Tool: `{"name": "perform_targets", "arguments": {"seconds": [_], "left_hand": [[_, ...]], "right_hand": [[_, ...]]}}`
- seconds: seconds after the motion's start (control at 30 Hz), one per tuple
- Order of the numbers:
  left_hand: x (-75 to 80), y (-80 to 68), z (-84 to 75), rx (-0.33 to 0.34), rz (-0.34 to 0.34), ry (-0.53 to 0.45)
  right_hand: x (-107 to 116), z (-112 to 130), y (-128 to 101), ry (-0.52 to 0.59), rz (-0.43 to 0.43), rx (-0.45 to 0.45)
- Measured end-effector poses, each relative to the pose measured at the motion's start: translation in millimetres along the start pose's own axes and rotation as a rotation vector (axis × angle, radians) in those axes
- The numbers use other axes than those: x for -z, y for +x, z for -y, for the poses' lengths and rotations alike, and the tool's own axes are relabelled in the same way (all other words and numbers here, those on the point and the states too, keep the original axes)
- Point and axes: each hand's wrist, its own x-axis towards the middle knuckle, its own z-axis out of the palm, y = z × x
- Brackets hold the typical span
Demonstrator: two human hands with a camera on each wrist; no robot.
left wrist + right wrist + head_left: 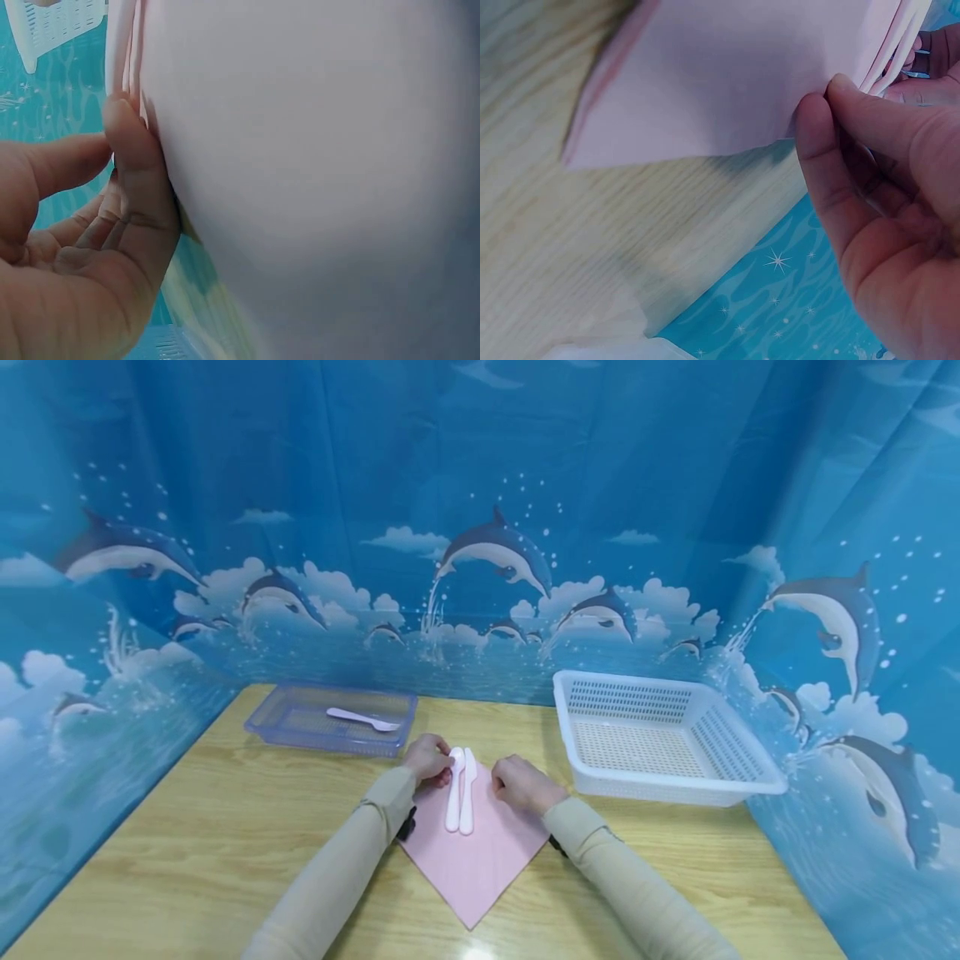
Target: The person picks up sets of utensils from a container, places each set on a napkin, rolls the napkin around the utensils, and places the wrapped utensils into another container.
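Note:
A pink napkin (487,868) lies on the table as a diamond, one corner toward me. On it a white spoon (453,797) and a white knife (467,802) lie side by side, handles toward me. My left hand (429,758) is at the napkin's upper left edge, beside the spoon's bowl. In the left wrist view its thumb and index finger pinch the edge of the napkin (285,142). My right hand (523,782) is at the upper right edge. The right wrist view shows its thumb and index finger pinching the layered napkin (720,82) there.
A clear purple tray (300,737) stands at the back left, with a white fork (362,719) in it. At the back right stands a white perforated basket (566,735). A blue dolphin-print curtain (337,527) encloses the wooden table (187,827) at the back and sides.

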Motion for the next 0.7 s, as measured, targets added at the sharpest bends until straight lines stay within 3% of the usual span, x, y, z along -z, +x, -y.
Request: {"name": "perform_targets", "arguments": {"seconds": [0.23,0.53,0.7], "left_hand": [[2.8,-3.2,1.0,-0.025,0.024,0.013],[10.3,-12.7,0.9,-0.097,0.032,0.198],[15.6,-18.5,-0.7,-0.125,0.033,0.220]], "right_hand": [[-0.4,-2.6,0.1,0.034,0.006,-0.026],[-0.1,-4.4,0.2,0.049,0.022,-0.022],[-1.4,-6.0,0.6,0.045,0.022,-0.029]]}}
